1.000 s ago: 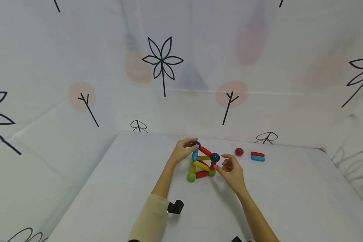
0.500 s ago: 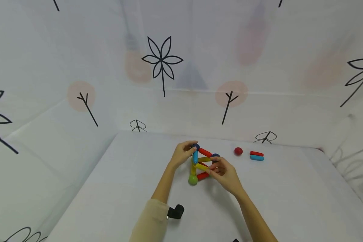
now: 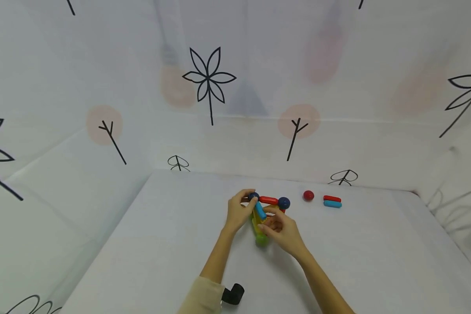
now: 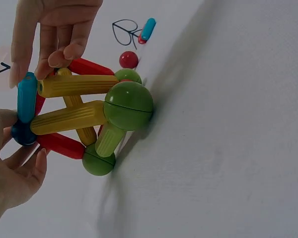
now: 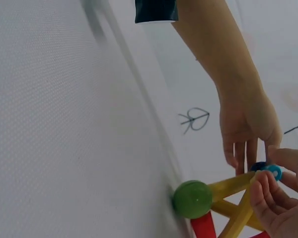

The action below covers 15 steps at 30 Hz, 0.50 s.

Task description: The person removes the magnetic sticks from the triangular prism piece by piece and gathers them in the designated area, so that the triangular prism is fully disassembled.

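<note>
A toy frame of coloured rods and balls stands near the middle of the table, tilted. My left hand (image 3: 238,212) grips its upper left dark blue ball (image 3: 254,197) between thumb and fingers. From that ball a light blue rod (image 3: 261,211) slants down to my right hand (image 3: 285,234), whose thumb and fingers pinch its lower end. Close beside that end, in the left wrist view, is the tip of a yellow rod (image 4: 79,85), which joins a green ball (image 4: 129,106). A red rod (image 3: 268,200) links the gripped ball to another dark blue ball (image 3: 284,203). My right fingers partly hide the frame.
To the right lie a red ball (image 3: 308,196), a loose red rod (image 3: 332,198) and a loose light blue rod (image 3: 332,204). A black wrist device (image 3: 233,294) sits on my left sleeve. Behind the white table (image 3: 149,253) hangs a patterned cloth (image 3: 235,144).
My right hand has moved left, from beside the right dark blue ball to the light blue rod's end. The frame has turned and tilted, and that rod now slants instead of hanging nearly upright.
</note>
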Each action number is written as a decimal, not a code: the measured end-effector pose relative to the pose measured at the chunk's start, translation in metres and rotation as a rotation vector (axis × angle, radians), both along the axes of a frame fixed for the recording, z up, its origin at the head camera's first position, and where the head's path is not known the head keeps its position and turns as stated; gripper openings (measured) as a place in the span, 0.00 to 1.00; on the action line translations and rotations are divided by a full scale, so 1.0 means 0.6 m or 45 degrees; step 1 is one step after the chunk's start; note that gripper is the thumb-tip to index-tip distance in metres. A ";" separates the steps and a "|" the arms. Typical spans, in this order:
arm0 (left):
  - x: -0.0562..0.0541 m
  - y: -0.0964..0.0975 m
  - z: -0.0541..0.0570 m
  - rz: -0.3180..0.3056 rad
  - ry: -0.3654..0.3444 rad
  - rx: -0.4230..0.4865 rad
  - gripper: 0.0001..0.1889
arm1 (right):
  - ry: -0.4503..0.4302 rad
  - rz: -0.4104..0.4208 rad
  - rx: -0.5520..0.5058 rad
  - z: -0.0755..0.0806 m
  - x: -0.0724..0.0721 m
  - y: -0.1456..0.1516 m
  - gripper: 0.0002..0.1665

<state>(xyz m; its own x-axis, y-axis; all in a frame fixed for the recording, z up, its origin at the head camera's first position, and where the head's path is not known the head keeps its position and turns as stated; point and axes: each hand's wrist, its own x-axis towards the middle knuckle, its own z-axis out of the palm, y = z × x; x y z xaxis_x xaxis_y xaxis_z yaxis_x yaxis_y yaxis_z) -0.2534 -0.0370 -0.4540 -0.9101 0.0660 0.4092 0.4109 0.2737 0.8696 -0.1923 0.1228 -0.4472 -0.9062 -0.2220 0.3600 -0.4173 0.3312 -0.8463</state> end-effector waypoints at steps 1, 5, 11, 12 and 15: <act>0.002 0.001 -0.002 0.012 0.001 0.002 0.14 | 0.003 -0.014 0.007 -0.001 0.001 -0.001 0.25; 0.012 0.004 -0.005 0.060 0.014 0.027 0.13 | 0.043 -0.057 0.013 0.021 0.014 -0.008 0.20; 0.024 0.004 -0.002 0.086 0.041 0.055 0.12 | 0.050 -0.151 0.032 0.008 0.004 -0.001 0.15; 0.025 0.003 -0.002 0.076 0.042 0.059 0.12 | 0.030 -0.166 0.032 0.001 0.000 0.004 0.15; 0.029 -0.003 -0.001 0.025 0.042 0.048 0.13 | 0.001 -0.178 0.032 -0.003 -0.006 0.015 0.14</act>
<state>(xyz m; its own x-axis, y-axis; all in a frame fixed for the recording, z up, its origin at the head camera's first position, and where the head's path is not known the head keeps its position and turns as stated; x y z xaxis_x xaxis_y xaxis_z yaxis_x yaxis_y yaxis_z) -0.2361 -0.0391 -0.4547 -0.8969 0.0320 0.4411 0.4346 0.2492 0.8655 -0.1957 0.1316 -0.4493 -0.9286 -0.1022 0.3566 -0.3661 0.4071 -0.8368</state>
